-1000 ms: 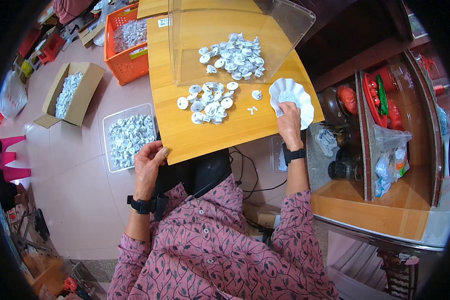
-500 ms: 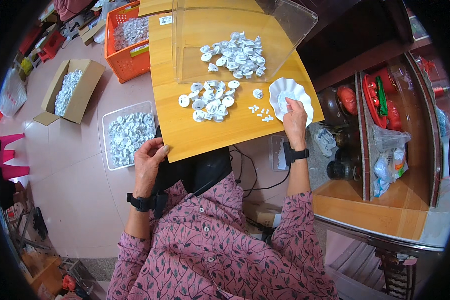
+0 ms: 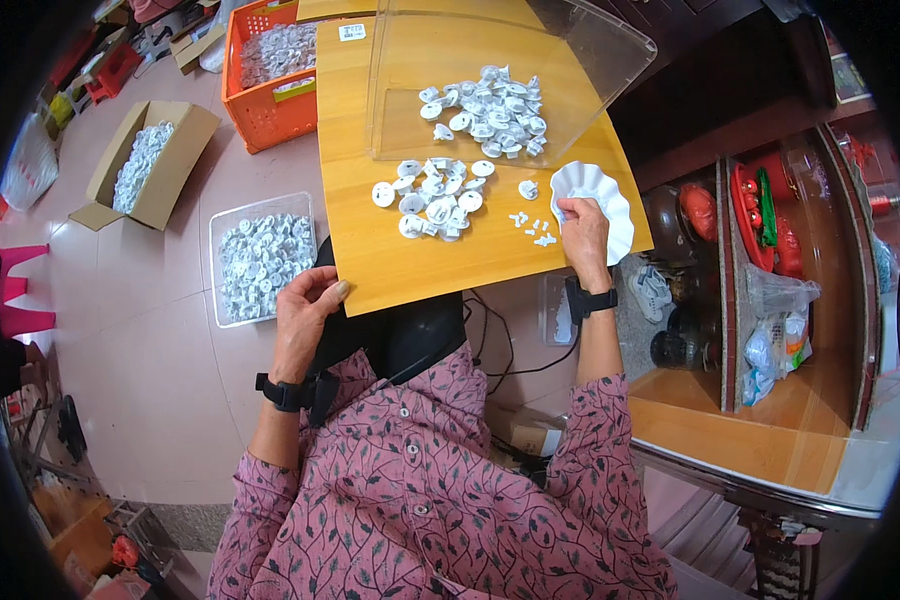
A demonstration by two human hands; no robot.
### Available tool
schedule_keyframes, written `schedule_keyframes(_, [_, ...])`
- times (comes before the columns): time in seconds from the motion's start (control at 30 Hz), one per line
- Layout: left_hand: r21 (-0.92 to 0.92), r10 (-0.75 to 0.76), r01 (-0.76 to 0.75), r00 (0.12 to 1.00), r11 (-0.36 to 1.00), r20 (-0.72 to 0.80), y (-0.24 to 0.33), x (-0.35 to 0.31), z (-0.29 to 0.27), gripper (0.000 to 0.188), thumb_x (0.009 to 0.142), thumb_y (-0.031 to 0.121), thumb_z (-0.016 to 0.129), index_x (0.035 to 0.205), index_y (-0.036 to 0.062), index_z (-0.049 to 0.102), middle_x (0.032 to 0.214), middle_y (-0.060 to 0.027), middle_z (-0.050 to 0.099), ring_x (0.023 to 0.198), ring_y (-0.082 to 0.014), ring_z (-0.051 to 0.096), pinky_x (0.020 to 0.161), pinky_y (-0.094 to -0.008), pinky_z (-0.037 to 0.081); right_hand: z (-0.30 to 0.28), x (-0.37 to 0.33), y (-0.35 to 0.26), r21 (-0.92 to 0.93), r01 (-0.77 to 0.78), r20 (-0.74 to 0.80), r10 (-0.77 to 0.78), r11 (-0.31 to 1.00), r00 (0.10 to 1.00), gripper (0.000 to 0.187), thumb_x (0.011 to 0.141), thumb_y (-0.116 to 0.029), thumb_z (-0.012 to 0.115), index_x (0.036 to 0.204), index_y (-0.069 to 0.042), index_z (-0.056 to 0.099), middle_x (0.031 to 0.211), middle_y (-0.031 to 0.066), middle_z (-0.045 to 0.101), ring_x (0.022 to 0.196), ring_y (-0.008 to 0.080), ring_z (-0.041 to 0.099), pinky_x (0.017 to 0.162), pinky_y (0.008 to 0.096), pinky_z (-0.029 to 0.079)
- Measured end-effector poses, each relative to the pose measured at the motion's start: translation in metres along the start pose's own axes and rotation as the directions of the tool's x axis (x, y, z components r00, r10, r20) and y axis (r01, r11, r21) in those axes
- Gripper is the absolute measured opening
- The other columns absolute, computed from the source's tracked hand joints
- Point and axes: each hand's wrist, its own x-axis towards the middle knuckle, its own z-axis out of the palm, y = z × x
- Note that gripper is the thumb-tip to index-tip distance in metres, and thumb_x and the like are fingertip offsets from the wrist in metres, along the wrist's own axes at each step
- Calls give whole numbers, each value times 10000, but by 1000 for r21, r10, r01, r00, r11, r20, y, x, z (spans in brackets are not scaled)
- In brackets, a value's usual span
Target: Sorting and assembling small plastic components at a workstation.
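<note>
We look busy with little bits [image 3: 544, 240].
Our right hand [image 3: 586, 238] touches the bowl [image 3: 615, 203], left hand [image 3: 306, 314] the worktop [image 3: 400, 274]; their grips we can't tell. Next needs gentle pinching.

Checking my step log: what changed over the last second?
More small white pieces lie left of the scalloped dish. The right hand shifted left, from inside the dish to its left rim; whether it grips anything is unclear. The left hand stayed at the near-left corner of the table.
</note>
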Motion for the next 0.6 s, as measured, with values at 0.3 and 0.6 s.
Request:
schedule_keyframes(0.3, [-3, 24, -24, 1000, 1000, 3, -9, 5, -2, 270, 881, 121, 718, 1097, -27, 653, 923, -34, 686, 767, -81, 592, 689, -219, 478, -13, -27, -30, 327, -124, -34, 143, 937, 989, 244, 757, 90, 525, 909, 18, 702, 882, 157, 672, 818, 293, 660, 754, 367, 524])
schedule_keyframes(0.6, [-8, 28, -28, 1000, 1000, 5, -8, 3, 0, 256, 898, 121, 696, 1102, -26, 650, 899, -28, 670, 722, -81, 557, 677, -226, 463, 6, -60, -50, -104, 246, -20, -250, 964, 968, 357, 727, 110, 515, 1020, 0, 686, 1043, 153, 665, 950, 343, 578, 863, 410, 474])
